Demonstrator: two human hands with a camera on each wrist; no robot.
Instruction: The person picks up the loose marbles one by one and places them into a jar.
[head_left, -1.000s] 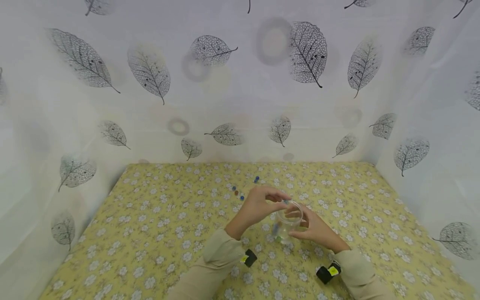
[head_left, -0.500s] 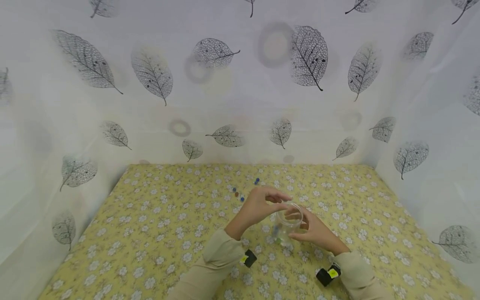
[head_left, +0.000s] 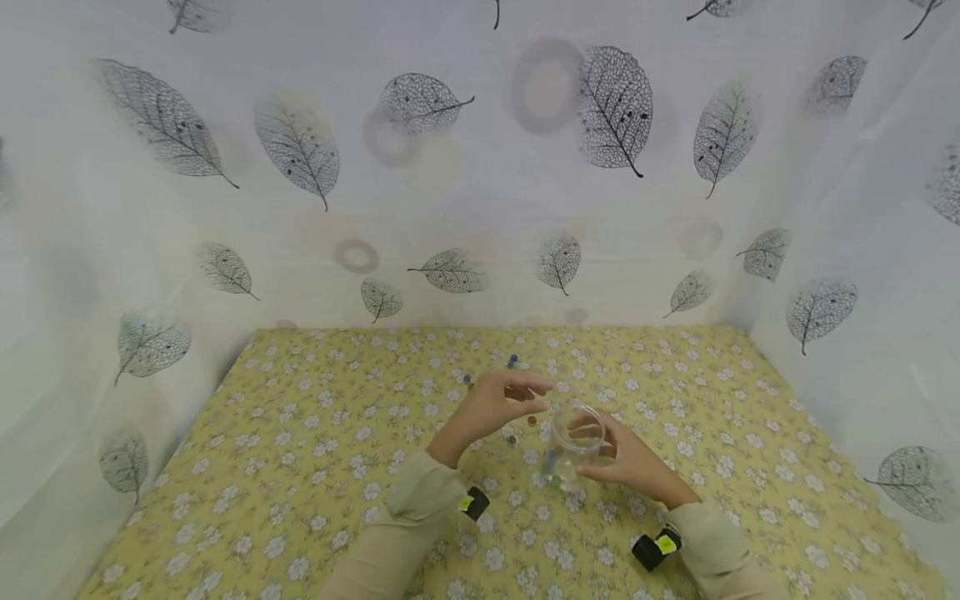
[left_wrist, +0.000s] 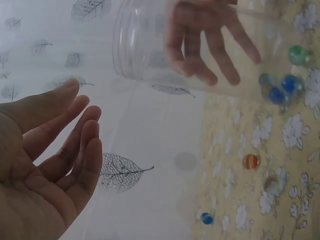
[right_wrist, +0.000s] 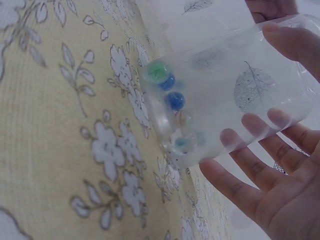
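Note:
My right hand grips a clear, wide-mouthed jar round its side, thumb and fingers on opposite sides. Several glass marbles lie at the jar's bottom; the right wrist view shows a green marble and a blue marble among them. To the left of the rim hangs my left hand, fingers loosely bent with nothing between them, apart from the jar. On the cloth below it lie an orange striped marble, a clear marble and a small blue marble.
Farther back on the yellow flowered tablecloth lie more loose marbles, such as a blue marble and another blue marble. A white curtain with leaf prints encloses the table at the back and sides.
A bluish marble at my left fingertips over the jar's rim is gone from them, and the hand has drawn back leftward. Marbles beneath it now show. My right hand and the jar stay put.

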